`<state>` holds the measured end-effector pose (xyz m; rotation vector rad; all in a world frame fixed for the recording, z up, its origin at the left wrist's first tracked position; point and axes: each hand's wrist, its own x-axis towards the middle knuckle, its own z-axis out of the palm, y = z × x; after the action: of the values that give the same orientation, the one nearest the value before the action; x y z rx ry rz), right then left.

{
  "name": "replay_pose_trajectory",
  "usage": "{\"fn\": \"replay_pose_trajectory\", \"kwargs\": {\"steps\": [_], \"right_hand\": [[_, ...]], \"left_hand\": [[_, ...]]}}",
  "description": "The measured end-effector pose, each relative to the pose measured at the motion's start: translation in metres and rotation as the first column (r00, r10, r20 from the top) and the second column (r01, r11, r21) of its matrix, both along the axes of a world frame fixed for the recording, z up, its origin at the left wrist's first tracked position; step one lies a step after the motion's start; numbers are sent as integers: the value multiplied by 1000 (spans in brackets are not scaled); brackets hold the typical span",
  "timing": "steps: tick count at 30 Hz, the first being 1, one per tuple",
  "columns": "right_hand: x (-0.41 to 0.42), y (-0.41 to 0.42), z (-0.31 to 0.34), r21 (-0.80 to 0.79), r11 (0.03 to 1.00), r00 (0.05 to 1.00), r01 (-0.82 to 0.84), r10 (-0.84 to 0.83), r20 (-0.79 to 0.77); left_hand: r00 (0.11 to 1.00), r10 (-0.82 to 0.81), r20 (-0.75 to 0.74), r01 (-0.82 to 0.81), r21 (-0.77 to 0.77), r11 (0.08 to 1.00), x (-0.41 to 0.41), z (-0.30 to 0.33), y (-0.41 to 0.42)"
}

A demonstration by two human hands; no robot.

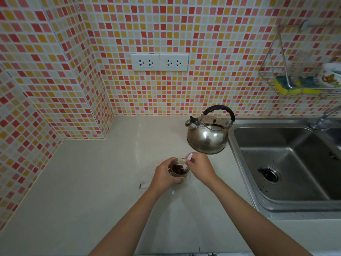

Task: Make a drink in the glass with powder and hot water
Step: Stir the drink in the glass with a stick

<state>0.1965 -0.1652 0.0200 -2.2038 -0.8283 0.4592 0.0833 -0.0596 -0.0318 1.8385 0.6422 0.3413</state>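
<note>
Low centre of the frame, the glass (179, 169) of brown drink stands on the worktop (96, 182). Left hand (165, 175) wraps it, likely to steady it; right hand (198, 168) pinches a white stirrer (189, 157) dipped inside. Kettle (207, 133) waits just above, right of centre

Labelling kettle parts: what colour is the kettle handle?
Black; the kettle handle arches over the steel kettle, head view.

- Your left hand (164, 174) is bare: no glove, ring or watch shows on it.
- Your right hand (199, 167) is bare too, with nothing worn at the wrist behind it.
- Back from each hand, both forearms run uncovered to the frame's lower edge; no sleeve shows.
</note>
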Motion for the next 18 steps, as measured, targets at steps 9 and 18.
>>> {"fn": "replay_pose_trajectory", "kwargs": {"steps": [9, 18], "right_hand": [[-3, 3, 6, 28, 999, 1000, -21, 21, -15], [-9, 6, 7, 30, 995, 995, -90, 92, -47]], "left_hand": [[1000, -2, 7, 3, -51, 999, -2, -2, 1], [997, 28, 68, -18, -145, 989, -5, -8, -2]]}}
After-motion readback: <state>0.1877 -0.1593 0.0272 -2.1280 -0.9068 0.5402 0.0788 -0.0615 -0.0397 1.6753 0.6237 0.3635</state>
